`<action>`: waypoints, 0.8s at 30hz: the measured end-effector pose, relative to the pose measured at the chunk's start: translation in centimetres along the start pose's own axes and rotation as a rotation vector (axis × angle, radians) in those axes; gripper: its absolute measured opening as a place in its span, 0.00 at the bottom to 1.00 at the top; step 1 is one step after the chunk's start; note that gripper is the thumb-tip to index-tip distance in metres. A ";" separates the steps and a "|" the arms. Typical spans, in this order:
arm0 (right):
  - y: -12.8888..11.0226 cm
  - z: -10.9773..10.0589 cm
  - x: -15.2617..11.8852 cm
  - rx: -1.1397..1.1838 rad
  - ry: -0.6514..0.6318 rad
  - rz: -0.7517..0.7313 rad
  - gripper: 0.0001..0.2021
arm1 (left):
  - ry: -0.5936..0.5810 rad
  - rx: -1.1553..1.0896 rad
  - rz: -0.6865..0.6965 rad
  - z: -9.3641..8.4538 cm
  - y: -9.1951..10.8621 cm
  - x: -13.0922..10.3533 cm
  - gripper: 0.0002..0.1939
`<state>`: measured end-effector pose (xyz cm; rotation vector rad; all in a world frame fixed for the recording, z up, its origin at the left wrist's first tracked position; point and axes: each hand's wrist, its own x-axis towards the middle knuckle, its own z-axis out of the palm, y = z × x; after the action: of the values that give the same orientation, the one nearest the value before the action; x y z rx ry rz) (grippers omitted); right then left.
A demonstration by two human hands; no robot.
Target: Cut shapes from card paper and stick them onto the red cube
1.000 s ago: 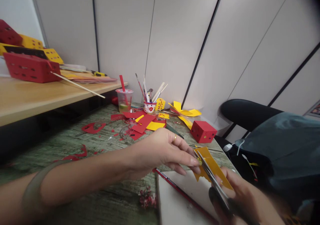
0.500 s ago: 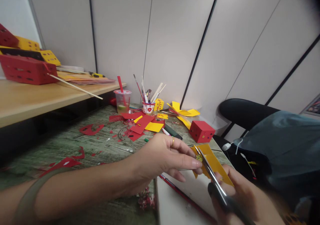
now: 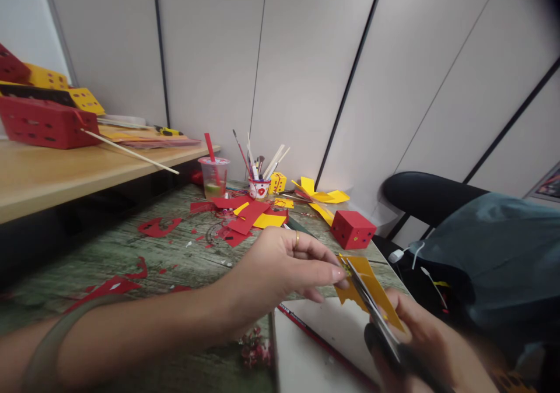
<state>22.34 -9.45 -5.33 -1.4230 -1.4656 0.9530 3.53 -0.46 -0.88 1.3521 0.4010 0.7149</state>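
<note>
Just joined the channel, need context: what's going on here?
A person is working on yellow paper with scissors. The right hand holds the scissors, their blades over the sheet; the left hand pinches at its edge. The near edge of the sheet is ragged. Below are a white board and a red pencil. A red box sits beyond, with red and yellow scraps around the table.

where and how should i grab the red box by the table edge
I'd come from above and grip two opposite upright sides of the red box: it looks straight-sided, sits flat, and has nothing on top. Mind the yellow paper strip beside it.
</note>
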 end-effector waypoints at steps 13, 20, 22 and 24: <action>-0.9 -0.6 0.3 0.048 -0.128 0.024 0.17 | -0.033 -0.014 -0.052 0.1 0.1 0.1 0.03; 0.0 -0.9 0.6 0.146 -0.174 0.057 0.17 | -0.031 0.049 -0.096 -0.1 0.1 0.2 0.04; -0.2 -0.9 0.6 0.103 -0.162 0.055 0.16 | -0.030 0.050 -0.099 -0.1 0.1 0.2 0.04; -0.4 -1.0 0.5 0.071 -0.169 0.049 0.15 | -0.029 0.035 -0.103 -0.1 0.1 0.2 0.04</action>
<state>23.15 -8.98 -4.53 -1.3599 -1.5091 1.1689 3.59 -0.22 -0.74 1.3627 0.4585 0.6051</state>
